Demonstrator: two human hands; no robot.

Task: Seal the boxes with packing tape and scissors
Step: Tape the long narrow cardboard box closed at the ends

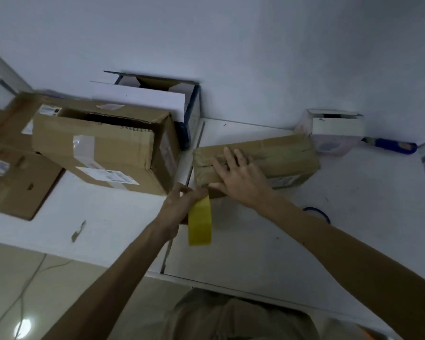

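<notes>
Your right hand [239, 174] lies flat-fingered on the box [282, 153]; your left hand [178, 207] grips the tape roll [199, 224] (pull it crooked and the strip could wrinkle).

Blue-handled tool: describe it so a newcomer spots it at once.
Follow the white table to its far right end by the wall, where a small white open-topped box stands. The blue-handled tool lies flat right of that box. Its bright blue grip sets it apart from the white box and the brown cardboard boxes leftward.
</notes>
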